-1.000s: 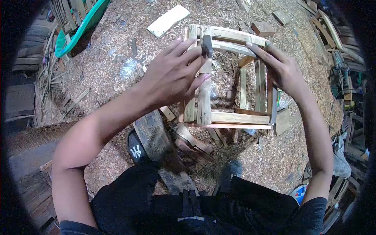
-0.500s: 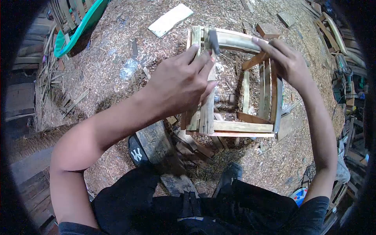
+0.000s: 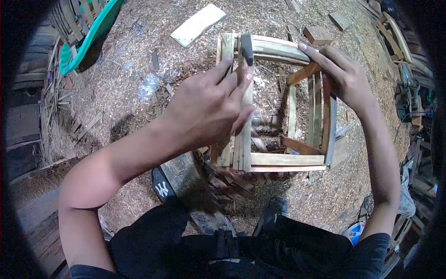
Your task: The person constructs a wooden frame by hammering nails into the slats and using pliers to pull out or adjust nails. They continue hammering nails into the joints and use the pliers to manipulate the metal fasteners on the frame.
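Observation:
A box-shaped frame of wooden slats [image 3: 285, 159] is held up in front of me, its middle open to the ground behind it. My left hand [image 3: 209, 100] is closed at the frame's left side, with the dark head of a hammer [image 3: 247, 50] showing just above its fingertips. Most of the hammer's handle is hidden by the hand. My right hand [image 3: 341, 76] grips the upper right corner, fingers laid along the curved top slat.
Wood shavings cover the ground. A pale board [image 3: 198, 24] and a wood block [image 3: 318, 35] lie beyond the frame. A green curved-edged object [image 3: 88, 44] stands upper left. Below the frame is a thick plank [image 3: 186, 179] near my feet; wood piles line both sides.
The frame's lower edge has shifted down and slightly left. My left hand and the hammer have moved a little left, and the hammer head looks less blurred. My right hand keeps its corner grip.

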{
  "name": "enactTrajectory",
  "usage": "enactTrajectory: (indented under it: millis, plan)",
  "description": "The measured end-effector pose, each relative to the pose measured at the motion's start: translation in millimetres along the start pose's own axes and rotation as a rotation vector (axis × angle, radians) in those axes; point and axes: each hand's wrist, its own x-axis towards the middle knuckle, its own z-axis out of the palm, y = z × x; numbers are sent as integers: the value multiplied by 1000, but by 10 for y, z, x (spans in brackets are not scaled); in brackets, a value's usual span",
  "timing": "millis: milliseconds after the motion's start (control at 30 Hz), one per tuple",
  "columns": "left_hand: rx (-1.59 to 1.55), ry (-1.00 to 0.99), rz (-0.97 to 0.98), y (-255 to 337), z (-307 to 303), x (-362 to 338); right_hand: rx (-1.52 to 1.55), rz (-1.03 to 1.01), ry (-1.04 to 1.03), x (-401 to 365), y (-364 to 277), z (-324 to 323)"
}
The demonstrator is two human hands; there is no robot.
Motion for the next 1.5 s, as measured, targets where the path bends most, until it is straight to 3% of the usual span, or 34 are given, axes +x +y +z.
enactTrajectory:
  millis: [100,167,300,400,500,567,633,700,800,933,1033,1100,1167,1500]
  plan:
    - [33,-61,38,-10,-21,-17,29,-93,-22,9,0,-8]
    - [4,-21,-13,-5,-24,-3,-29,7,13,-27,-16,77]
    - [-5,-24,22,10,-29,-13,27,-156,-37,49,-4,-9]
    - [16,-8,13,14,-21,-11,-49,114,-41,52,-62,-62]
    - [12,-28,11,26,-61,-10,35,-59,25,25,25,-112]
    - [26,-20,20,8,-33,-28,46,-27,60,-33,20,-57]
    - [42,-1,27,20,-17,-22,110,113,239,-51,29,-19]
    - [49,-44,12,29,-30,-20,194,108,208,-73,-27,-92]
    - [37,22,22,14,-6,-15,320,327,-78,-145,-236,-152]
    - [-71,139,19,-174,76,101,558,493,54,-52,-420,-83]
    - [-301,158,-129,-352,143,251,634,495,109,-25,-528,-83]
    - [-335,336,-229,-408,218,379,623,503,100,-33,-535,-64]
    - [-382,416,-206,-486,338,442,593,487,85,-42,-538,-59]
    - [-35,393,-163,-513,364,429,604,494,94,-71,-647,-82]
